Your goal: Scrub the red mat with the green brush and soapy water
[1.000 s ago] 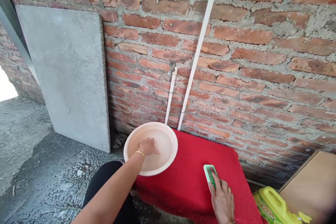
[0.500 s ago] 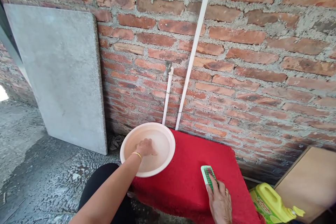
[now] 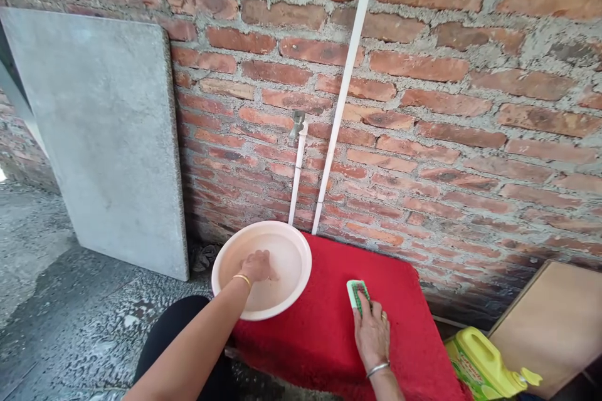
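A pale pink basin (image 3: 301, 266) of cloudy water stands on the left part of a red cloth-covered surface (image 3: 324, 326). My left hand (image 3: 256, 265), with a gold bangle at the wrist, dips into the water. Its fingertips are hidden below the surface, and nothing shows in its grasp. Over the red cloth, my right hand (image 3: 372, 337) grips a scrubbing brush (image 3: 356, 289) with a light green body. Green and dark red bristles face up under its fingers. A silver bangle and a ring are on this hand.
A brick wall (image 3: 423, 163) rises behind, with white pipes (image 3: 345, 84) and a tap (image 3: 297, 125). A grey slab (image 3: 108, 138) leans at left above wet floor (image 3: 108, 319). At right are a yellow jug (image 3: 482, 357) and a tan board (image 3: 545, 319).
My right hand has moved forward and slightly left with the brush, and its silver bangle now shows. My left hand stays in the basin water. The view has shifted slightly.
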`<action>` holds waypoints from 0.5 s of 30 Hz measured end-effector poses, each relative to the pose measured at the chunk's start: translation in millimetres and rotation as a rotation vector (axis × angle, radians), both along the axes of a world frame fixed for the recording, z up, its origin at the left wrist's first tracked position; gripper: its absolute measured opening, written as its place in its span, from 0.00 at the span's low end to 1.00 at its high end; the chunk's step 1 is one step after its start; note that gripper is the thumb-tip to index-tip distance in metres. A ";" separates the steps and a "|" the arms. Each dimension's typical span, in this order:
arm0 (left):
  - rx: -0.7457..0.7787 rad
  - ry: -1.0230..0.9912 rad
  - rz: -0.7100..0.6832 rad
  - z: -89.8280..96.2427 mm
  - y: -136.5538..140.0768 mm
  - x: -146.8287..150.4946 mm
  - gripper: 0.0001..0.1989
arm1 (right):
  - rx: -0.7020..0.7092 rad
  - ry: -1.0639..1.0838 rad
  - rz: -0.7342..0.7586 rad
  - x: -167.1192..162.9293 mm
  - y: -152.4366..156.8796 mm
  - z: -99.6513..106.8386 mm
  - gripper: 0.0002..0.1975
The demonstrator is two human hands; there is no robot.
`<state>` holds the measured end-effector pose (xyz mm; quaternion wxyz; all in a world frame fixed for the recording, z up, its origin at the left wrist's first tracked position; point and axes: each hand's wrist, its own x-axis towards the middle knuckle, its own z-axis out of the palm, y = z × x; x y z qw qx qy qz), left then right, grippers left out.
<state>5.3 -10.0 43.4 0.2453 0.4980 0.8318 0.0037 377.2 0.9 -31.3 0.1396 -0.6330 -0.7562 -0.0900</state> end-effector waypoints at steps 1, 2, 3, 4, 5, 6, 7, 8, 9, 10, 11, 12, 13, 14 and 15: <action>-0.004 -0.003 -0.003 1.5 -0.6 0.4 0.36 | 0.007 0.005 0.055 -0.5 -8.1 -4.9 0.21; -0.007 -0.006 -0.003 3.0 -1.1 0.9 0.36 | 0.015 0.014 0.103 1.0 -16.0 -9.9 0.21; -0.009 -0.011 -0.003 4.3 -1.5 1.4 0.35 | 0.022 0.026 0.142 4.5 -23.3 -14.7 0.22; -0.008 -0.014 -0.004 5.2 -1.8 2.0 0.35 | 0.027 0.039 0.171 9.3 -29.4 -18.9 0.22; -0.007 -0.014 -0.003 5.7 -1.9 2.4 0.35 | 0.030 0.054 0.191 14.9 -34.1 -22.2 0.22; -0.007 -0.011 -0.003 5.5 -1.9 2.8 0.35 | 0.033 0.068 0.202 20.5 -37.2 -24.5 0.22; -0.011 -0.006 -0.006 4.9 -1.7 2.9 0.36 | 0.035 0.078 0.206 25.7 -38.6 -25.8 0.23; -0.014 -0.001 -0.010 3.8 -1.5 2.9 0.36 | 0.035 0.082 0.205 29.9 -38.6 -26.0 0.23; -0.015 0.005 -0.016 2.6 -1.2 2.8 0.36 | 0.034 0.080 0.200 33.0 -37.2 -25.5 0.23; -0.015 0.011 -0.020 1.3 -1.0 2.5 0.37 | 0.033 0.072 0.189 34.8 -34.7 -24.4 0.23; -0.016 0.014 -0.024 0.3 -0.8 2.3 0.38 | 0.033 0.062 0.175 35.5 -31.3 -22.9 0.23; -0.015 0.015 -0.029 -0.3 -0.8 2.2 0.38 | 0.033 0.052 0.159 35.5 -27.2 -21.1 0.23; -0.013 0.015 -0.032 -0.4 -1.0 2.2 0.38 | 0.034 0.042 0.142 35.1 -22.5 -19.2 0.23; -0.011 0.015 -0.032 0.0 -1.4 2.3 0.38 | 0.036 0.035 0.123 34.7 -17.4 -17.1 0.24; -0.010 0.014 -0.031 1.0 -1.8 2.6 0.38 | 0.037 0.031 0.107 34.4 -11.9 -15.0 0.24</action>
